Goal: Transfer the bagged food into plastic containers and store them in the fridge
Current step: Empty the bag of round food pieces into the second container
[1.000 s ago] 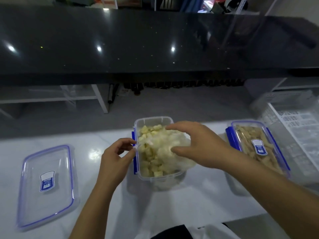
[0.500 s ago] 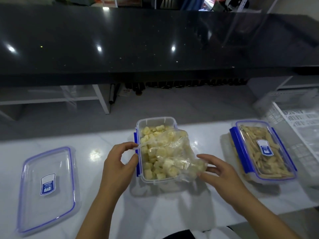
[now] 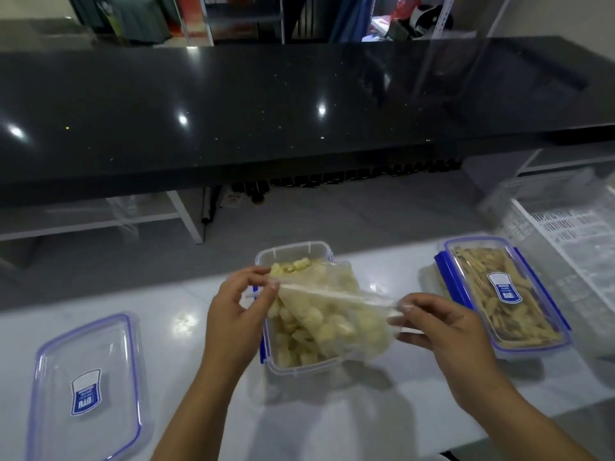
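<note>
Clear plastic bag [image 3: 336, 314] of pale food cubes, now lifted and stretched over the open clear container [image 3: 293, 257]; my left hand [image 3: 233, 311] and right hand [image 3: 442, 331] pinch opposite ends, ready for tipping.

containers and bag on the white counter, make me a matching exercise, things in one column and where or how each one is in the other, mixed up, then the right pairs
Things
1. loose lid
2. open container
3. closed container
4. plastic bag

Places or states
A. far right, lid clipped on, strips of food inside
B. held up between the left hand and the right hand
C. lying flat on the counter at the far left
D. in the middle, lidless, yellow food chunks inside

Pairs: 1-C, 2-D, 3-A, 4-B
</note>
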`<state>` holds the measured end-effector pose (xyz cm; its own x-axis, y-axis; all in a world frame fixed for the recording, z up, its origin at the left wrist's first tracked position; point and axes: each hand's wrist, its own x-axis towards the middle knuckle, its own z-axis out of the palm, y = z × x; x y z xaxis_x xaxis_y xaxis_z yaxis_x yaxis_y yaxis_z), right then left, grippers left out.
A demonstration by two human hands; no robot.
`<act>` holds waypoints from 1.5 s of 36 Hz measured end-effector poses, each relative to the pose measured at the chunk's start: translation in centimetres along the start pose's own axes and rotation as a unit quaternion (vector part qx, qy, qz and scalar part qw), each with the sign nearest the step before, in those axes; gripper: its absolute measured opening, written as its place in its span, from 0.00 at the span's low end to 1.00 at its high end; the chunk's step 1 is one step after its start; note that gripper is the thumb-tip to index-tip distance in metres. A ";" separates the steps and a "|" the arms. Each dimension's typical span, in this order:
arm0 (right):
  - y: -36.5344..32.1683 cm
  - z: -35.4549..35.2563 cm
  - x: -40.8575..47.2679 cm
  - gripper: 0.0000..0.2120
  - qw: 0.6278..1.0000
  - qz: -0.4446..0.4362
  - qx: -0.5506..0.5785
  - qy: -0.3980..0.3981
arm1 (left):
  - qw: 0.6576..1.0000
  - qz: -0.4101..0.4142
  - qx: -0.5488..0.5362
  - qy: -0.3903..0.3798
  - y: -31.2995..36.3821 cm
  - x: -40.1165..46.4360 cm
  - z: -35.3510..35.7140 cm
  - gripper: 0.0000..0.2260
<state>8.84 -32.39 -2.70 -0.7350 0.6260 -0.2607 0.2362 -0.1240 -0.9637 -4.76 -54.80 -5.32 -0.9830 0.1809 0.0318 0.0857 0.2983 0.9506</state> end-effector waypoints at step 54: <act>1.0 1.4 0.6 0.27 0.975 0.129 0.176 -0.040 | 0.980 -0.191 -0.031 -0.053 -1.5 1.0 0.3 0.42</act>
<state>7.70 -33.22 -3.87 -0.7299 0.4793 -0.4874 0.1968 -0.5355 -0.8213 -5.79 -54.76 -6.81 -0.9189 0.1646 -0.3586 -0.2982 0.3055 0.9043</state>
